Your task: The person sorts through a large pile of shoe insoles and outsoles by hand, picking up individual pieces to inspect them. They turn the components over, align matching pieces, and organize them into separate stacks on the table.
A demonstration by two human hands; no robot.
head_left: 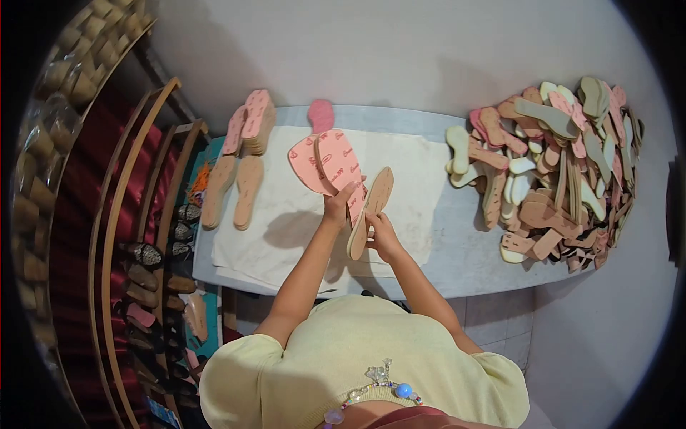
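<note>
1. Biggest risk: the heap (pixel 564 171) of loose soles at the table's right end is piled high and runs to the edge. A nudge of the table (pixel 464 264) or an elbow could, I judge, send pieces sliding to the floor.

2. Next: the tan sole (pixel 370 213) is held above the cloth (pixel 271 229), not lying on it. The grip is only at its lower end, so the long free end could tip or slip out of line.

3. The pink insole (pixel 341 168) sits just left of the tan sole, partly over another pink one (pixel 304 164). If the two are being matched, a small slip would leave the edges out of line. Whether glue is involved cannot be told.

4. Smaller: the stack (pixel 251 121) at the far left corner leans a little and could topple if bumped. Two tan soles (pixel 232 193) lie flat in front of it.

5. Pose: both arms reach forward from the body over the cloth, forearms converging.

6. Left hand (pixel 336 209): fingers closed on the near end of the pink insole, touching the tan sole's side.

7. Right hand (pixel 384 234): fingers pinched on the tan sole's lower part, wrist bent slightly inward.
</note>
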